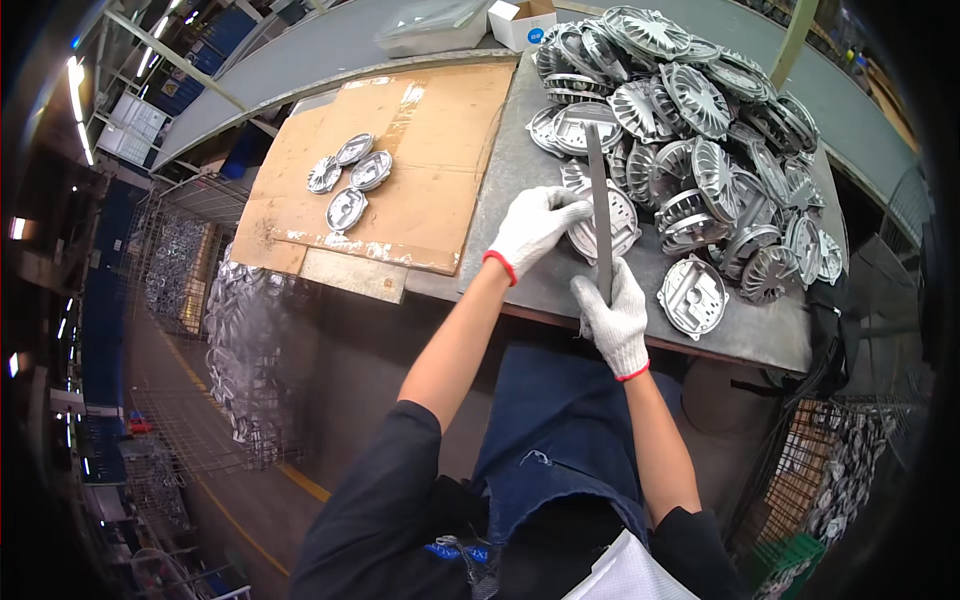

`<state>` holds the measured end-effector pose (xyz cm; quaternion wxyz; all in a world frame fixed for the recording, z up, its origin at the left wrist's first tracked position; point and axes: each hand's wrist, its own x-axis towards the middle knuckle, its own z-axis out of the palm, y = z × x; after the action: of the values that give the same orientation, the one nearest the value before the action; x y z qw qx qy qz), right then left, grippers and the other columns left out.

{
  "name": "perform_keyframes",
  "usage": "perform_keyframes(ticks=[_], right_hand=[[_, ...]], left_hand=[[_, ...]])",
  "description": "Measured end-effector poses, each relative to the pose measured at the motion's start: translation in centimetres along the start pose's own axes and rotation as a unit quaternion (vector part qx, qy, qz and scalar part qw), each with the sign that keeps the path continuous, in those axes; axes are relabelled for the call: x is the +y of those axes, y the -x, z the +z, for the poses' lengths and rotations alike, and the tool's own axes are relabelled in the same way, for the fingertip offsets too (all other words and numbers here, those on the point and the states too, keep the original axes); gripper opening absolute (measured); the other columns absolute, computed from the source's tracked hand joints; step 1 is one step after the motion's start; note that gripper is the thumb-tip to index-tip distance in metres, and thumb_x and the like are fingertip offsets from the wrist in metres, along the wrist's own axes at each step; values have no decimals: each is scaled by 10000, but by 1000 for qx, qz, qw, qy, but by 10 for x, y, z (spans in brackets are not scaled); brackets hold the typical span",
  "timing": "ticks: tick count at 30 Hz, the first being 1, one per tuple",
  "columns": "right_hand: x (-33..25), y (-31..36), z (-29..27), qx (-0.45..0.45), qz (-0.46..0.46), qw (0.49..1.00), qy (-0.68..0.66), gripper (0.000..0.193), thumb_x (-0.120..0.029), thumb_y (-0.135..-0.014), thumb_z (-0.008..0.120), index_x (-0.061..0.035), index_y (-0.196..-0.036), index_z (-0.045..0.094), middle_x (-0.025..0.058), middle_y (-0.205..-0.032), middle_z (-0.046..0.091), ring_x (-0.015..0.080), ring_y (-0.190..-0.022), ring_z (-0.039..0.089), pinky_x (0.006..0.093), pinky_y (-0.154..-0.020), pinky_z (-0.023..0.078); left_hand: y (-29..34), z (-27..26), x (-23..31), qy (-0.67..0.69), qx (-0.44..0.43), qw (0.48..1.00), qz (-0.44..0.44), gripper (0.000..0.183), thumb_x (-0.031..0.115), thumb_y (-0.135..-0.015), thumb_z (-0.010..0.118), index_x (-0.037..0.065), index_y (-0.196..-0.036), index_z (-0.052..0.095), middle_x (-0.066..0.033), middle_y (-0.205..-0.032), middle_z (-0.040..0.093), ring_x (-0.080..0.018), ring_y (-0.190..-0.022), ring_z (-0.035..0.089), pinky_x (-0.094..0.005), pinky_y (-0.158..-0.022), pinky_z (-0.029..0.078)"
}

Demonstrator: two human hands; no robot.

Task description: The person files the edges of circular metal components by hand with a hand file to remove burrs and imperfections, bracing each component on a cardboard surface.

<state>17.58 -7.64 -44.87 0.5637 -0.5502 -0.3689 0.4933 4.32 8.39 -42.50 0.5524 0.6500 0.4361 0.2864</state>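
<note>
1. My left hand, in a white knit glove with a red cuff, presses down on a round ribbed metal casting near the front edge of the grey metal table, fingers curled over its left rim.
2. My right hand, gloved the same, is closed around the lower end of a long flat file, right at the table's front edge.
3. The file runs away from me across the top of the held casting; I think it touches the casting, though the glove hides the contact.
4. A big heap of like castings fills the table's right and far side.
5. On the cardboard sheet covering the left part, four finished-looking castings lie grouped near its left edge.
</note>
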Motion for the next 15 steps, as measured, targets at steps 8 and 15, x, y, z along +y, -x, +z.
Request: perform_keyframes(ticks=[8,15], right_hand=[[-5,3,-6,-26,-2,999,-29,232,-129,-1034,818,-22,-1114,629,-2,-759,614,50,-553,556,266,-487,467],[-1,1,-12,-11,7,1000,-24,254,-129,-1037,816,-16,-1151,619,-1,-745,614,52,-544,560,270,-478,470]], left_hand=[[70,-82,1,-50,-28,992,-110,294,253,-1056,802,-32,-1117,828,-67,-961,823,-136,-929,745,-298,-892,585],[89,-73,4,-259,140,955,47,295,249,-1021,818,-24,-1119,870,-158,-1260,790,-179,-1119,752,-337,-973,589]])
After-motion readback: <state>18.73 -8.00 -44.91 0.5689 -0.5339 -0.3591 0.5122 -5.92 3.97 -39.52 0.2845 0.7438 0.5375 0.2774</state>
